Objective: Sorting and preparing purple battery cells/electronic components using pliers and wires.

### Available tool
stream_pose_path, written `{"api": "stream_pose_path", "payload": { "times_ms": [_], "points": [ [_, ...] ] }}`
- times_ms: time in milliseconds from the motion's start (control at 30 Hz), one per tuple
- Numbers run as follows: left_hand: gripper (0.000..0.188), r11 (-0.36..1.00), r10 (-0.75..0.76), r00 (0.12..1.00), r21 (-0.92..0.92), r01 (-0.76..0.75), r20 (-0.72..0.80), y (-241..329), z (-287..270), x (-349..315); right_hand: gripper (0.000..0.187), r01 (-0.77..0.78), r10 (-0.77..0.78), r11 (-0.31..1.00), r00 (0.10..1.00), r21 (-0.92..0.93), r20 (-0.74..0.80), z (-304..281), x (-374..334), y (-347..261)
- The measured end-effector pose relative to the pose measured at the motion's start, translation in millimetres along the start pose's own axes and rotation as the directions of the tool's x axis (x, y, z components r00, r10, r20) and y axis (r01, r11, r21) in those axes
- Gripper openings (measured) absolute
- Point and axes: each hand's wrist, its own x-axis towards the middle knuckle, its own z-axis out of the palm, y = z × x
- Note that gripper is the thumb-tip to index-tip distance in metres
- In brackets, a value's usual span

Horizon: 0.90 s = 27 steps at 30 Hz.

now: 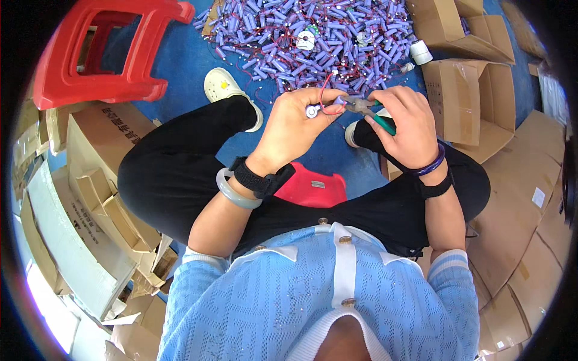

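Note:
My left hand is closed on a purple battery cell, pinching it between thumb and fingers. A red wire loops up from the cell, and a white round end shows by the palm. In my right hand are pliers with green handles, its fingers wrapped round them. The metal jaws touch or nearly touch the cell's end; whether they grip anything is too small to tell. Both hands are held up over the floor, in front of a large pile of purple cells with red wires.
A red stool lies at the far left; part of another red stool shows between my legs. Open cardboard boxes stand right of the pile, beside a white roll. Flattened cardboard lies right, more boxes left.

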Motion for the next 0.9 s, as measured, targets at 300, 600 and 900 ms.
{"api": "stream_pose_path", "payload": {
  "times_ms": [300, 600, 900],
  "points": [
    [0.02, 0.969, 0.191, 0.982, 0.158, -0.19, 0.005, 3, 0, 1, 0.025, -0.195, 0.169, 0.932, 0.98, 0.305, 0.108, 2, -6, 0],
    [0.024, 0.827, 0.344, 0.932, 0.434, -0.358, 0.114, 3, -4, 3, 0.023, -0.422, 0.166, 0.683, 0.884, 0.596, 0.437, 7, -14, 11],
    [0.022, 0.84, 0.46, 0.888, 0.324, -0.435, -0.002, 6, -3, 4, 0.03, -0.451, -0.123, -0.44, 0.887, 0.776, 0.445, -3, -11, 9]
  ]
}}
